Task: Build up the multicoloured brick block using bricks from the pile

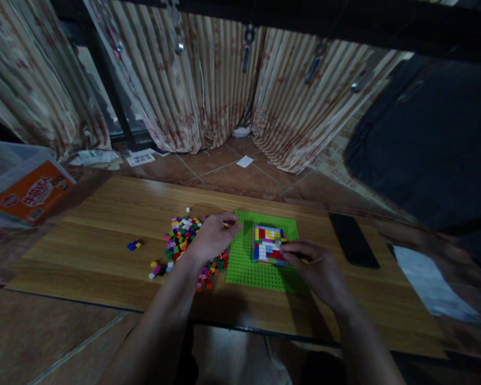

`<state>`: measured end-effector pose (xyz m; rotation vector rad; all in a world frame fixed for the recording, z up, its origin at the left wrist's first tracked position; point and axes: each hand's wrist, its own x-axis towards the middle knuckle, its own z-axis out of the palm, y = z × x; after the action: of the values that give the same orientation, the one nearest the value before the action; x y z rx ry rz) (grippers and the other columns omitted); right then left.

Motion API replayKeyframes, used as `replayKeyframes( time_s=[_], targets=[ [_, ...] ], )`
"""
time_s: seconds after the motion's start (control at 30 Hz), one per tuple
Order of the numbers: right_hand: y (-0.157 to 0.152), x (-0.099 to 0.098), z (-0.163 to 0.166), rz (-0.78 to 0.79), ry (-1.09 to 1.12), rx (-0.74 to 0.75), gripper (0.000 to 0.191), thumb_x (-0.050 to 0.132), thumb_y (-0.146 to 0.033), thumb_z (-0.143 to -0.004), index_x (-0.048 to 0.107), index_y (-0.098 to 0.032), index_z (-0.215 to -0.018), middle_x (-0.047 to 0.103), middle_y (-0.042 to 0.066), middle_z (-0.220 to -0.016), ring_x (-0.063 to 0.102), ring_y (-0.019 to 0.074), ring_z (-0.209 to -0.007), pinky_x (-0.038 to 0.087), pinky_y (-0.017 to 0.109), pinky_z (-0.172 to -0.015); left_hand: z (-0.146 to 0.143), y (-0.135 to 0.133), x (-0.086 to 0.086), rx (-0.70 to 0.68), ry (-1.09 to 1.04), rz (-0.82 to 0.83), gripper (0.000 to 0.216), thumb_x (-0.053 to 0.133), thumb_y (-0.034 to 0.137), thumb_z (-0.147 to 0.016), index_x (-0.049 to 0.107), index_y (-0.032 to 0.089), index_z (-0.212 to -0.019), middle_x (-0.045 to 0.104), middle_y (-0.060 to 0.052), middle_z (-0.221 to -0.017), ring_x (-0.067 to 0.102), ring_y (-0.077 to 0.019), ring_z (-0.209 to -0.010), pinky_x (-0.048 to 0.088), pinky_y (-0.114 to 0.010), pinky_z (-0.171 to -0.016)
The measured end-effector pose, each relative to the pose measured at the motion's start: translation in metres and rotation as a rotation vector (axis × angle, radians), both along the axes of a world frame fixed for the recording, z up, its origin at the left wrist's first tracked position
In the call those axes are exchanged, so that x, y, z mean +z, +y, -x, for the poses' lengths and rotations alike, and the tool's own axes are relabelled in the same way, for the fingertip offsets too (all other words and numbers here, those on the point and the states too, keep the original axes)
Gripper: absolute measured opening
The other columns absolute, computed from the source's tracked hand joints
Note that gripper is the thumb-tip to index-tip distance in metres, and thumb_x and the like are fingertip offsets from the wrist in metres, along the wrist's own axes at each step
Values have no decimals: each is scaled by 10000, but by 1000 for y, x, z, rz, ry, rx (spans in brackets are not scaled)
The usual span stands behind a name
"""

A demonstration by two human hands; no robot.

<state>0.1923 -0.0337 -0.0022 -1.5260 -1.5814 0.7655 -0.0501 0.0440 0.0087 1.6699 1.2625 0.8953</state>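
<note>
A multicoloured brick block sits on green baseplate; loose bricks heap beside.

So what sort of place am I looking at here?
Probably a room in a home, though I can't be certain: long patterned curtains hang beyond a tiled floor, and small toy bricks lie heaped on a wooden tabletop.

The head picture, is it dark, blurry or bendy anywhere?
Head view: dim overall, with a shadow on the table near the right hand; head view: loose bricks look soft; head view: curtains splay outward, perhaps lens distortion.
</note>
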Motion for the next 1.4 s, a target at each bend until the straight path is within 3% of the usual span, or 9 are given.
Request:
replayKeyframes(
  time_s=[0.23, 0.47, 0.63, 0.83, 1.03, 1.23, 1.3, 1.4],
  targets=[
    [2, 0, -3, 37, 38, -146, 271, 670, -422, -770, 747, -195, -896, 751, 70, -919, 691, 224, -840, 535, 377, -784, 1, 0, 1, 20, 4, -6, 239, 608, 337, -791, 738, 184, -921, 732, -45, -879, 658, -195, -828, 488, -289, -753],
    [4, 3, 3, 99, -118, -240, 302, 676, -484, -738, 713, -184, -746, 714, 37, -685, 641, 189, -612, 456, 293, -561, 2, 2, -1, 31, -7, -3, 250, 619, 343, -787, 739, 178, -931, 737, -46, -891, 660, -187, -817, 491, -284, -741],
    [4, 4, 5, 125, -200, -241, 312, 673, -500, -740, 686, -191, -701, 678, 19, -626, 603, 173, -567, 401, 278, -524, 2, 2, -1, 19, 12, 2, 276, 604, 353, -796, 734, 164, -950, 735, -55, -899, 657, -187, -814, 489, -281, -725],
    [3, 4, 9, 24, -255, -198, 301, 627, -469, -784, 630, -201, -647, 617, -2, -576, 543, 145, -525, 372, 268, -515, 1, 1, 0, 27, -3, -12, 249, 604, 334, -787, 734, 167, -918, 731, -40, -869, 653, -188, -823, 481, -278, -754],
    [4, 2, 9, 38, -74, -200, 313, 660, -478, -764, 631, -189, -648, 610, -6, -583, 531, 133, -538, 392, 251, -513, 1, 3, -1, 45, -99, 8, 240, 631, 342, -763, 736, 163, -885, 720, -34, -833, 641, -177, -774, 488, -272, -714],
    [8, 14, 15, -288, 304, -601, 315, 731, -448, -714, 577, -185, -636, 543, -28, -579, 491, 108, -526, 391, 236, -508, 5, 5, 13, 269, -335, -9, 217, 667, 316, -733, 720, 150, -862, 699, -20, -770, 606, -132, -687, 487, -248, -676],
    [7, 16, 21, -366, 309, -633, 294, 740, -430, -718, 591, -183, -661, 558, -23, -602, 503, 111, -542, 403, 238, -520, 9, 6, 19, 372, -410, -22, 225, 677, 322, -721, 715, 150, -862, 691, -12, -758, 592, -121, -662, 486, -239, -650],
    [1, 13, 37, -409, 262, -539, 253, 735, -400, -747, 606, -190, -691, 589, -15, -632, 539, 125, -578, 435, 247, -556, 20, 8, 26, 498, -485, -64, 198, 688, 319, -704, 702, 158, -819, 671, 4, -728, 571, -103, -627, 473, -227, -617]
  ],
)
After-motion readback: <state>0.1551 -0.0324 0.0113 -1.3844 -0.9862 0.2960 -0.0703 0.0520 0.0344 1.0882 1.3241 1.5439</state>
